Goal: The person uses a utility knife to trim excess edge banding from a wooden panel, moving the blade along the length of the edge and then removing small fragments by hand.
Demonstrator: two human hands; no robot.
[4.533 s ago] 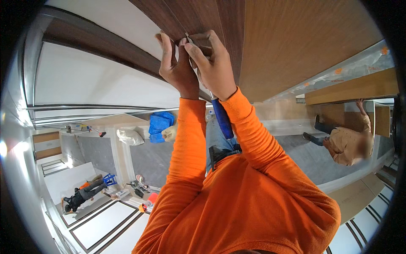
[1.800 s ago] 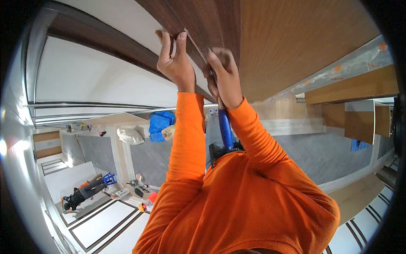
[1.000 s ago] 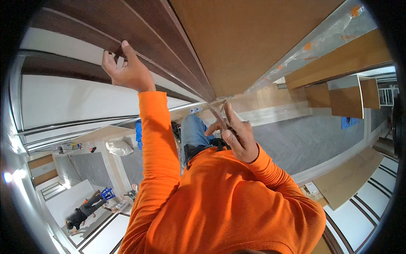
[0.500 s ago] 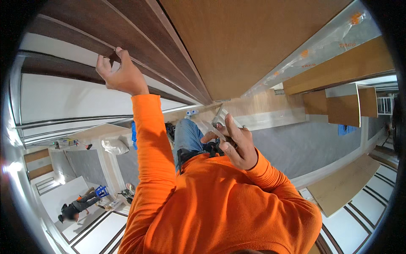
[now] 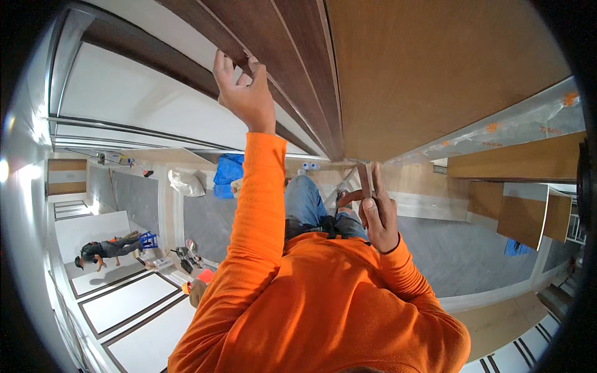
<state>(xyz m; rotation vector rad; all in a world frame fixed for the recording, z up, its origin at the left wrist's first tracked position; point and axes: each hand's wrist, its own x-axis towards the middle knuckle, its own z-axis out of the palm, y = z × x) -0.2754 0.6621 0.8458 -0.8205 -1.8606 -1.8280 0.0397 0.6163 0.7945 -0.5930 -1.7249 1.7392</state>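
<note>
My left hand (image 5: 247, 98) reaches up to the edge of the dark brown wood trim (image 5: 273, 59). Its thumb and fingers close around a small dark brown piece (image 5: 245, 69); whether this is separate or part of the trim I cannot tell. In front of my body, my right hand (image 5: 380, 217) grips a thin, flat brown strip (image 5: 364, 178) between its fingers. The strip stands nearly upright, its lower end hidden by the fingers. Beside the trim rises a broad brown wood panel (image 5: 435, 68).
Clear plastic wrap (image 5: 485, 133) covers a ledge at right. A small cabinet box (image 5: 521, 216) stands beyond it. Below lie a blue sheet (image 5: 228, 175) and a white bag (image 5: 185, 183). Far left, another person (image 5: 106, 250) is near a blue stool (image 5: 148, 240).
My view has turned, so the trim and both hands appear farther right. The strip in my right hand has swung from slanted to nearly upright. My left hand keeps to the trim's edge.
</note>
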